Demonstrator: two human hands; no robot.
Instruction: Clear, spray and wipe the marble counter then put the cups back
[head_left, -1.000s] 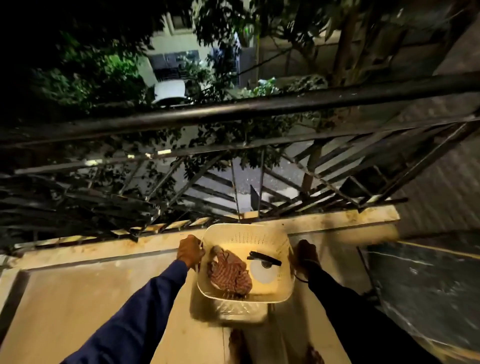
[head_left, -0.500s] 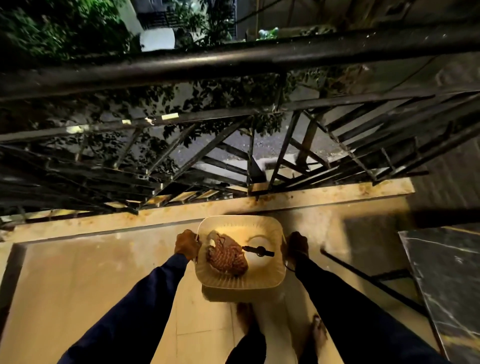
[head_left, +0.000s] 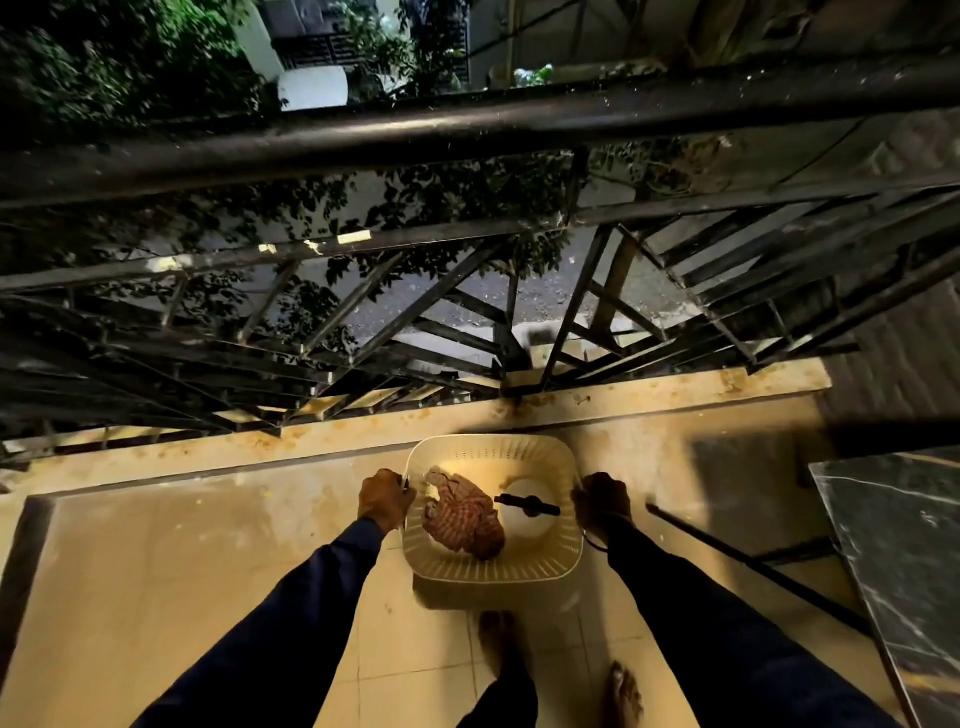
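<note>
A cream slotted plastic basket (head_left: 491, 571) hangs low over the tiled balcony floor, held at both sides. My left hand (head_left: 385, 500) grips its left rim and my right hand (head_left: 601, 501) grips its right rim. Inside lie a crumpled red-and-white striped cloth (head_left: 465, 519) and a white spray bottle with a black nozzle (head_left: 527, 506). The dark marble counter (head_left: 904, 561) shows at the right edge. No cups are in view.
A black metal railing (head_left: 467, 130) runs across ahead, with a stained ledge (head_left: 649, 402) at its foot and a drop to the street beyond. A thin dark rod (head_left: 753, 564) slants by the counter. My bare feet (head_left: 498, 644) stand just behind the basket.
The basket has come down toward the floor and slightly back from the ledge with both hands on it. My view has tilted down, so my feet now show.
</note>
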